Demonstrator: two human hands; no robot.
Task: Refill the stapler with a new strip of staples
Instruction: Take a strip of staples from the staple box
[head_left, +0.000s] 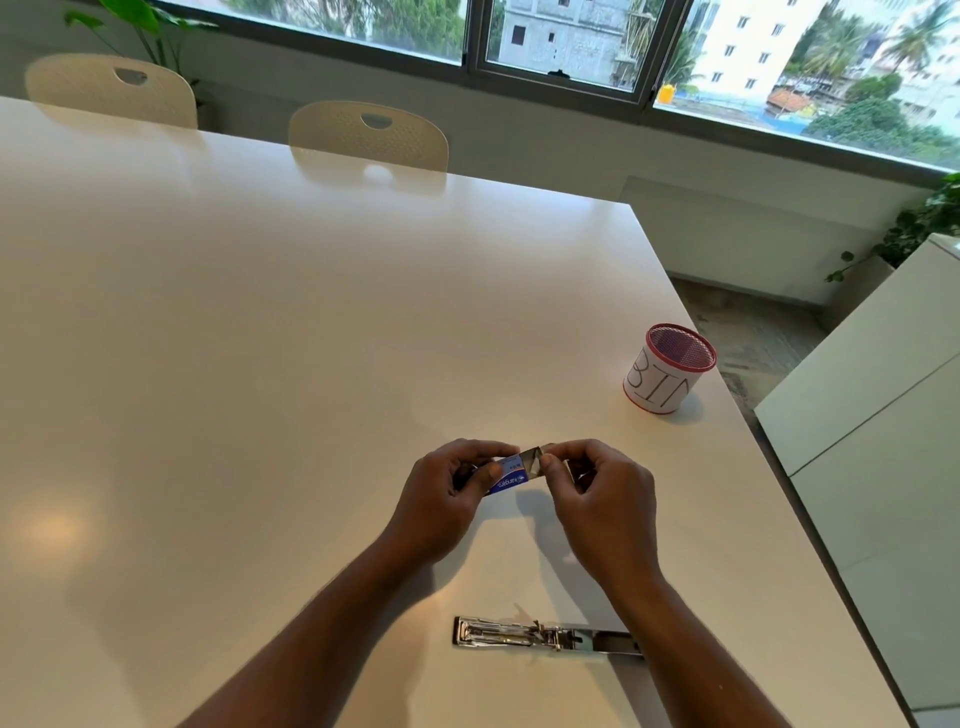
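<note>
A small blue staple box is held above the white table in my left hand, thumb on its top. My right hand pinches the box's open grey end flap between thumb and fingers. What is inside the box is hidden. The metal stapler lies swung open flat on the table near me, between my forearms, its staple channel facing up; my right forearm covers its right end.
A red mesh cup wrapped in paper marked "BIN" stands at the right, close to the table's right edge. Two cream chairs are pushed in at the far side. A white cabinet stands to the right of the table.
</note>
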